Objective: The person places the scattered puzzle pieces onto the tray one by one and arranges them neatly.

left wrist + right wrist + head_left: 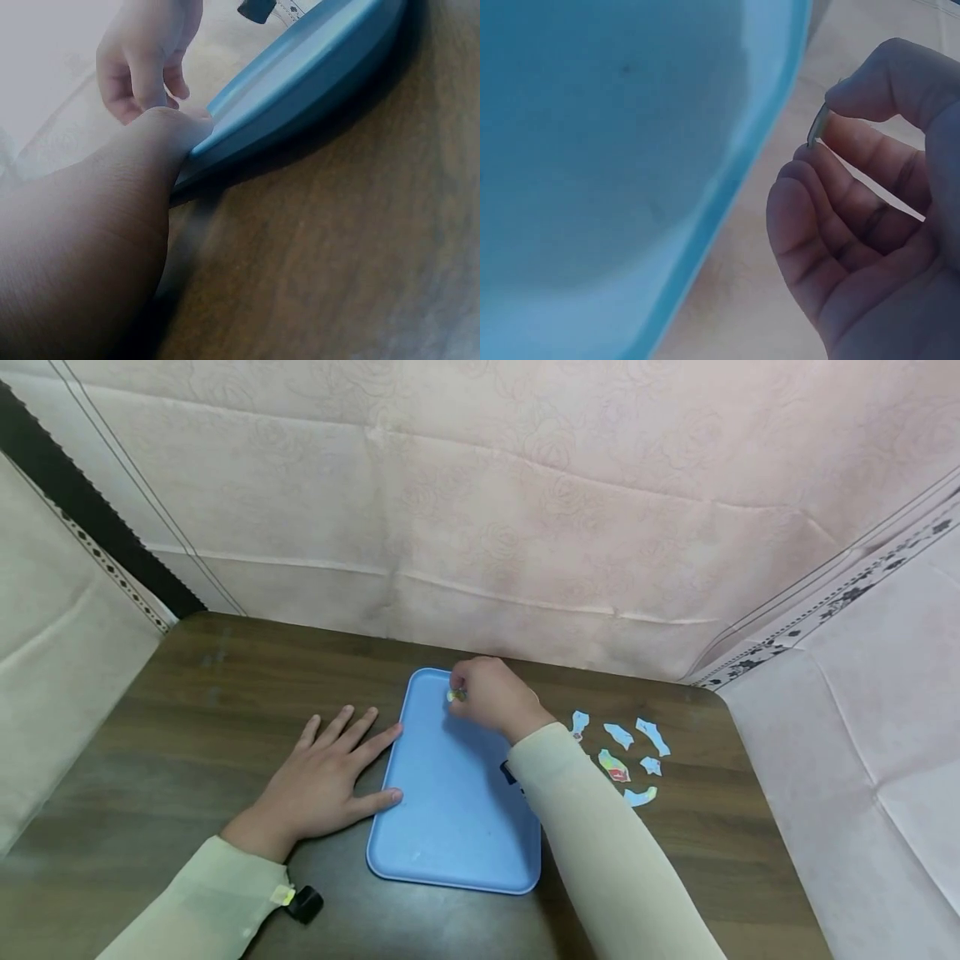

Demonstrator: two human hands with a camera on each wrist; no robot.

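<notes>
A light blue rectangular tray [450, 827] lies on the wooden table. Fingers spread, my left hand [318, 781] rests beside it with index fingertip and thumb tip at its left rim. In the left wrist view, that thumb [180, 129] presses against the tray's edge. Over the far end of the tray, my right hand [493, 695] pinches a small colourful flat piece [456, 695]. The right wrist view has the piece [820, 126] edge-on between thumb and fingertips, the other fingers curled below it. Most of its face is hidden.
Several torn-looking pieces, such as a light blue one [619, 736] and a green-and-red one [615, 767], lie right of the tray, partly behind the right forearm [600, 835]. Pale patterned cloth [525, 527] hangs behind the table [247, 693] and along its sides.
</notes>
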